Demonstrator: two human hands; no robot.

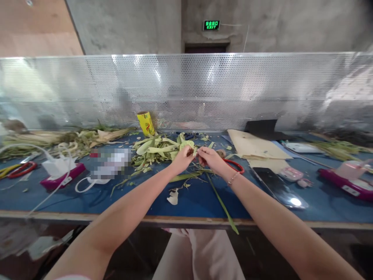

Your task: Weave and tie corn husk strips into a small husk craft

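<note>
My left hand (184, 158) is closed in a pinch on a pale green leafy piece, just in front of a pile of cut green strips (157, 149). Close against it, my right hand (209, 157) has its fingers pinched at the same spot; what they grip is too small to name. A long green leaf strip (220, 200) runs from below the hands over the table's front edge. Red scissor handles (237, 165) show beside my right hand. A pale scrap (173, 197) lies on the blue table (186, 208).
Left are a purple power strip (62, 177) with a white cable, red-handled scissors (27, 169) and more plant stalks. A yellow tube (146, 123) stands behind the pile. Right are brown paper (256, 146), a phone (276, 186) and another power strip (346, 186). A perforated metal screen (186, 85) crosses behind.
</note>
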